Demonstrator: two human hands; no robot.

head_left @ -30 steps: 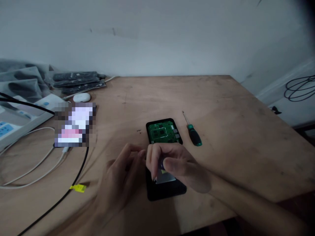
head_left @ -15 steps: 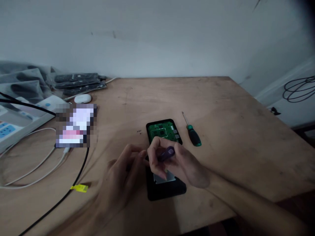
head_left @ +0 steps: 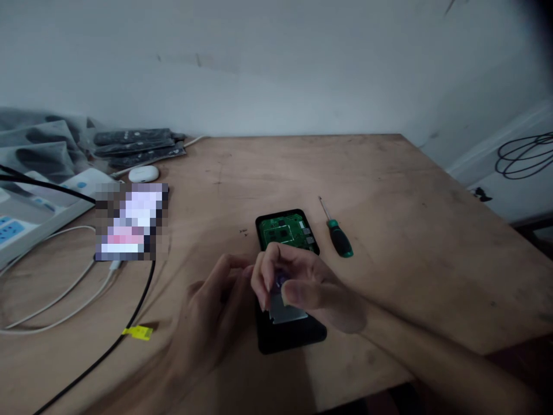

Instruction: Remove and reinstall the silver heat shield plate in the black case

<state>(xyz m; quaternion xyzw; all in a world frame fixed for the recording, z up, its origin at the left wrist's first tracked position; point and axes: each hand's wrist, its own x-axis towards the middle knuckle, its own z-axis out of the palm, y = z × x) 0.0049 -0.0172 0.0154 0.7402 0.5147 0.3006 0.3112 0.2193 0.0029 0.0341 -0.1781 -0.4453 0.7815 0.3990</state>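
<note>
A black case lies on the wooden table, with a green circuit board in its far part and a silver plate nearer me. Over its middle, my right hand is closed round a purple tool handle; the tool's tip is hidden. My left hand rests at the case's left edge, fingers bent and pressed together, and whatever they pinch is too small to make out. Several tiny dark screws lie left of the case.
A green-and-black screwdriver lies right of the case. At the left are a lit phone, a white earbud case, a power strip, cables and plastic-wrapped items.
My right hand has turned the purple handle, which now points more towards the camera, and its thumb has moved across in front. My left hand has hardly moved.
</note>
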